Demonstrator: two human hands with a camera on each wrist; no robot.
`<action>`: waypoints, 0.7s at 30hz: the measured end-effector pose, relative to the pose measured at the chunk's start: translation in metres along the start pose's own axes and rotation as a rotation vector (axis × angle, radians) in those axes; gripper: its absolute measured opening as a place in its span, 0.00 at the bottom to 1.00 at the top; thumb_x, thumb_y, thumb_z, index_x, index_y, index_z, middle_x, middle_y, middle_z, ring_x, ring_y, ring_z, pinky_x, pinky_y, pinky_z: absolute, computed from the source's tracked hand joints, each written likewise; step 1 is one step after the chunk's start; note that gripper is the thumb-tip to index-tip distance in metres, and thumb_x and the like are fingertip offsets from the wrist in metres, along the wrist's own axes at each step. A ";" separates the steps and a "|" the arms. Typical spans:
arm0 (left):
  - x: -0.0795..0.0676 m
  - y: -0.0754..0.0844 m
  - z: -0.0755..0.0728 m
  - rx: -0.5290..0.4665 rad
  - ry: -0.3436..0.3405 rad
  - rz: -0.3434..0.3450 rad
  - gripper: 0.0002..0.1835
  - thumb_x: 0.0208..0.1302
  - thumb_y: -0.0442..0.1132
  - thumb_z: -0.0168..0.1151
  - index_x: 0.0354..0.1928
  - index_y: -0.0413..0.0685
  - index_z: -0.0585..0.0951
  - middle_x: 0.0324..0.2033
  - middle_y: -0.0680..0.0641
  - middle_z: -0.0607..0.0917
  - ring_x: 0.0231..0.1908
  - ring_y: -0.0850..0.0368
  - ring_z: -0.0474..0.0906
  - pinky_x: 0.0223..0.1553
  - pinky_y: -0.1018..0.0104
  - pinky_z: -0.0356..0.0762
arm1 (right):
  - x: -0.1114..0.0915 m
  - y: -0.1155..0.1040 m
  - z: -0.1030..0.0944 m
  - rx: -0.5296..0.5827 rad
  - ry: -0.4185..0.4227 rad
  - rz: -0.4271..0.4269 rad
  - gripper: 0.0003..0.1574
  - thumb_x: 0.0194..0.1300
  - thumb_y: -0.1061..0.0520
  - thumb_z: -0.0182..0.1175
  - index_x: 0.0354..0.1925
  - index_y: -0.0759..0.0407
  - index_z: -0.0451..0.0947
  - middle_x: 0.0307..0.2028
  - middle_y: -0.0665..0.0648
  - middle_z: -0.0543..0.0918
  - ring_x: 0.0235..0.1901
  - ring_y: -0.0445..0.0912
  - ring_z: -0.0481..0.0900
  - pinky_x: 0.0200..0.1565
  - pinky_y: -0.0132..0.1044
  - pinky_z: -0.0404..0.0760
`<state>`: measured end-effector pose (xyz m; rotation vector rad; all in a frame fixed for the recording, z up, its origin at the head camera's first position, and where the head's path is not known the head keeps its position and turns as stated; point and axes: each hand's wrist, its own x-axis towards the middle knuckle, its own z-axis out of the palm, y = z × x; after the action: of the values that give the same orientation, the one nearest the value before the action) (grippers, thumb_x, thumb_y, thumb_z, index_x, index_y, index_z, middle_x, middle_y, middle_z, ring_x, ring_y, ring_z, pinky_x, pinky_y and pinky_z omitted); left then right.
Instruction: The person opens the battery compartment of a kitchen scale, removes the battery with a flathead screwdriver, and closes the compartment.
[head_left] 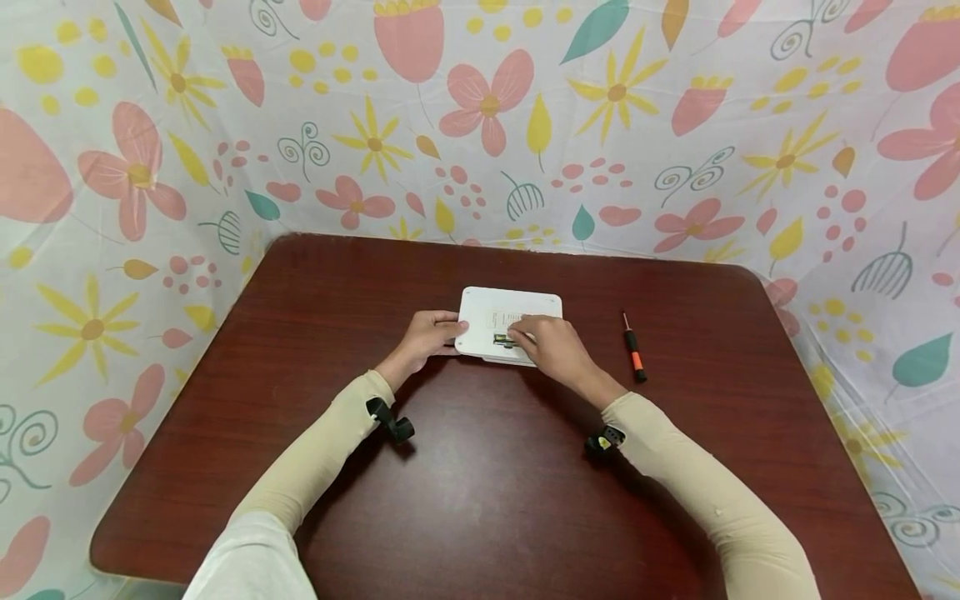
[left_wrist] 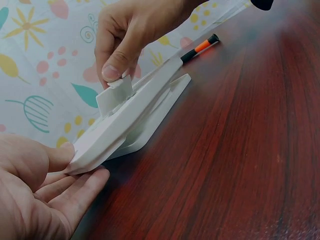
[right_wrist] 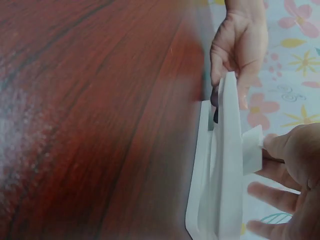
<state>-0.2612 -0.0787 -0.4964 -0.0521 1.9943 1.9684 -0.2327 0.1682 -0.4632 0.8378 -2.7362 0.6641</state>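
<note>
White device [head_left: 477,312], thin, round-cornered (faint print [head_left: 495,320] beside its exposed battery slot [head_left: 502,340]).

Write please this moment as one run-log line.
left hand: grips white device; right hand: pinches raised cover; battery compartment: open; screwdriver: on table

The device [head_left: 480,318] looks smooth plastic, the table [head_left: 465,475] glossy grained wood, the sleeves [head_left: 318,454] matt cloth.

Screwdriver [head_left: 633,348] on table [head_left: 465,483], floral cloth [head_left: 525,192] behind.
</note>
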 end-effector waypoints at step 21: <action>-0.002 -0.002 0.000 -0.025 -0.012 -0.018 0.21 0.71 0.35 0.66 0.62 0.32 0.78 0.50 0.33 0.86 0.37 0.53 0.87 0.39 0.59 0.90 | -0.014 0.032 -0.050 0.488 0.014 0.538 0.18 0.76 0.50 0.60 0.53 0.60 0.87 0.54 0.62 0.86 0.48 0.57 0.86 0.50 0.52 0.86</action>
<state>-0.2586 -0.0787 -0.4978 -0.0640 1.9555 1.9784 -0.2362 0.2219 -0.4350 0.1415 -2.8310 1.4688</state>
